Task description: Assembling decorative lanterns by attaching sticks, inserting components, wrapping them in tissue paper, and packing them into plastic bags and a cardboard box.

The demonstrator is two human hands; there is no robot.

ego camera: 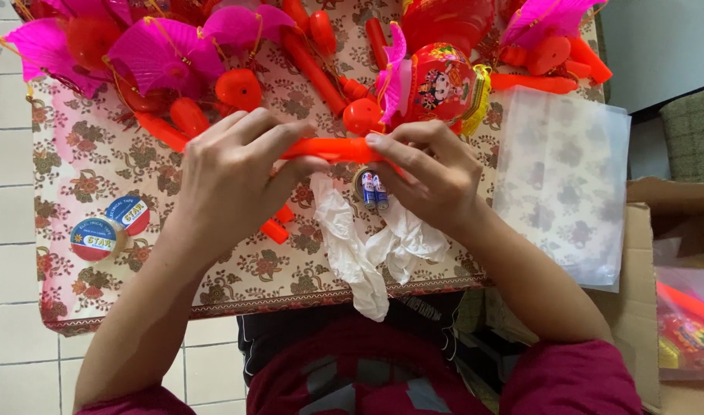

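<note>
Over a low table [98, 300] covered in floral-patterned cloth, a person seated on a tiled floor grips a slim orange-red plastic rod [332, 148] at both ends. Left hand [233, 180] wraps its curled fingers [271, 138] over the rod's near end, thumb pressed up from beneath; right hand [436, 173] pinches the other end between thumb and forefinger [394, 146], remaining fingers folded close together. Just below the rod, two small batteries [373, 192] stand side by side against the right palm, above a crumpled white plastic glove [367, 246] that drapes over the table's front edge. Two rolls of clear tape [110, 228] lie touching at the left. Beyond the hands, pink paper fans [163, 54], loose red plastic parts [239, 88] and a round red lantern [442, 81] printed with a doll figure crowd the far side. A stack of clear plastic bags [563, 184] rests at the right corner, beside an open cardboard box [644, 253]
</note>
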